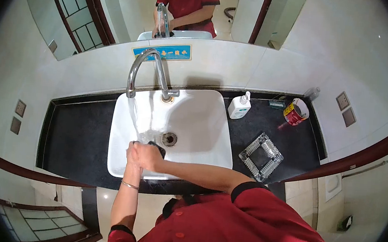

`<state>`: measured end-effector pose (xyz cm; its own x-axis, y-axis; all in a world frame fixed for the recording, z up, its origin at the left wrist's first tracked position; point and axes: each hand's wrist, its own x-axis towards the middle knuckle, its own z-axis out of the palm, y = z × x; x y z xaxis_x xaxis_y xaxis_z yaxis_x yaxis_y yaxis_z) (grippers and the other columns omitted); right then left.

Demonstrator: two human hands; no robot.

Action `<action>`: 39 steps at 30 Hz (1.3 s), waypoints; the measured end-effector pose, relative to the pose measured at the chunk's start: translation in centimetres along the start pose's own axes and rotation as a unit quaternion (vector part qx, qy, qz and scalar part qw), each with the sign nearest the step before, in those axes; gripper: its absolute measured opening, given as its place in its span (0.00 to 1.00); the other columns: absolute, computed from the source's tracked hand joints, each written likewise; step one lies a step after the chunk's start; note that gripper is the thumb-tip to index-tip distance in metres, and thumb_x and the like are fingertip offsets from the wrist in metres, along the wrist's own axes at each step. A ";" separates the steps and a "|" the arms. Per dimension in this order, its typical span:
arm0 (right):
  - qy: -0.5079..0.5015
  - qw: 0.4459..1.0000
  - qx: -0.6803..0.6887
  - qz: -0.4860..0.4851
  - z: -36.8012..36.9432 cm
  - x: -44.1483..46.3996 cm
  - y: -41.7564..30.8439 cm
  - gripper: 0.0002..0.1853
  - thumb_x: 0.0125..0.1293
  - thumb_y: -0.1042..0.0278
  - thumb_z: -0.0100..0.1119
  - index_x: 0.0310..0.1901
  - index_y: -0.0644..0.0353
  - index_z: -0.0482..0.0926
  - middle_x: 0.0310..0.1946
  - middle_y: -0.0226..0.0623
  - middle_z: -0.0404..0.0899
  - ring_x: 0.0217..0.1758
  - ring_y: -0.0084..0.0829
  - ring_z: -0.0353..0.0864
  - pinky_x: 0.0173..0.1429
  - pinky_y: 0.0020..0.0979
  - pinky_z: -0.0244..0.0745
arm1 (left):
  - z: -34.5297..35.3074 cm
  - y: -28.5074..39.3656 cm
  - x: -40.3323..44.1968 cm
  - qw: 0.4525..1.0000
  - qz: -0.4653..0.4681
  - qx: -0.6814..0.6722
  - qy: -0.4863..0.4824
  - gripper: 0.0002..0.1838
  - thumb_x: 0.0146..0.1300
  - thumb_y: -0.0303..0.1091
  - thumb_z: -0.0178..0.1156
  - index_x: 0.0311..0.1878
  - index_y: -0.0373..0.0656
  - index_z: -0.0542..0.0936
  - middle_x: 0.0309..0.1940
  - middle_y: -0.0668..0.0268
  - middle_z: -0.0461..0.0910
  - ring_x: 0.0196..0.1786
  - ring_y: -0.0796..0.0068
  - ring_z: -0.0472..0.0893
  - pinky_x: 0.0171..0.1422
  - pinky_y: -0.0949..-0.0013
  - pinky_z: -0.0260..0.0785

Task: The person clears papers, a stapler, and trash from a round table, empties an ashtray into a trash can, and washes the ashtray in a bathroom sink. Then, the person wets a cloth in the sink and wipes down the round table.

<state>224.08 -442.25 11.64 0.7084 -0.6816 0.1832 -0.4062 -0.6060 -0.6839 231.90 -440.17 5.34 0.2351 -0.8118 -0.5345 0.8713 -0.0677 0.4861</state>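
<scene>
Sink (203, 122) | dark object (159, 150), part-hidden, slants far-left to near-right | right hand (149, 157) closed over left hand (133, 154); left's unclear

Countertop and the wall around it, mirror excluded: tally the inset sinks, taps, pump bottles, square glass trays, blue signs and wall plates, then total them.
Inset sink: 1
Tap: 1
Pump bottle: 1
Square glass tray: 1
Blue sign: 1
Wall plates: 4
Total: 9
</scene>
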 end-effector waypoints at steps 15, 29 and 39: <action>0.036 0.967 0.063 -0.245 -1.6 1.1 2.0 0.07 0.50 0.68 0.54 0.25 0.59 0.69 0.22 0.39 0.70 0.34 0.41 0.71 0.40 0.37 0.65 | 2.0 3.9 -4.6 0.985 -0.061 0.160 0.009 0.23 0.59 0.54 0.43 0.47 0.46 0.70 0.40 0.67 0.72 0.46 0.72 0.70 0.50 0.61 0.60; -0.122 0.585 0.700 0.391 -2.2 1.5 7.6 0.30 0.54 0.39 0.52 0.42 0.63 0.71 0.37 0.38 0.72 0.32 0.28 0.73 0.37 0.27 0.70 | 3.2 3.1 -3.6 0.991 0.098 0.083 -0.035 0.12 0.61 0.37 0.49 0.45 0.42 0.71 0.41 0.65 0.75 0.42 0.69 0.75 0.48 0.65 0.67; -0.043 0.991 0.116 0.047 -0.2 -1.1 -1.3 0.21 0.53 0.54 0.56 0.38 0.66 0.68 0.31 0.54 0.75 0.38 0.51 0.75 0.43 0.42 0.69 | -7.3 0.9 2.9 0.977 0.072 0.119 -0.164 0.23 0.63 0.52 0.38 0.52 0.44 0.66 0.49 0.58 0.69 0.51 0.64 0.70 0.58 0.61 0.62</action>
<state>223.71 -440.85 12.47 0.7246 -0.6869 0.0559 -0.3372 -0.4241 -0.8405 236.50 -438.37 -0.88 0.1631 -0.9624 -0.2172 0.7057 -0.0400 0.7074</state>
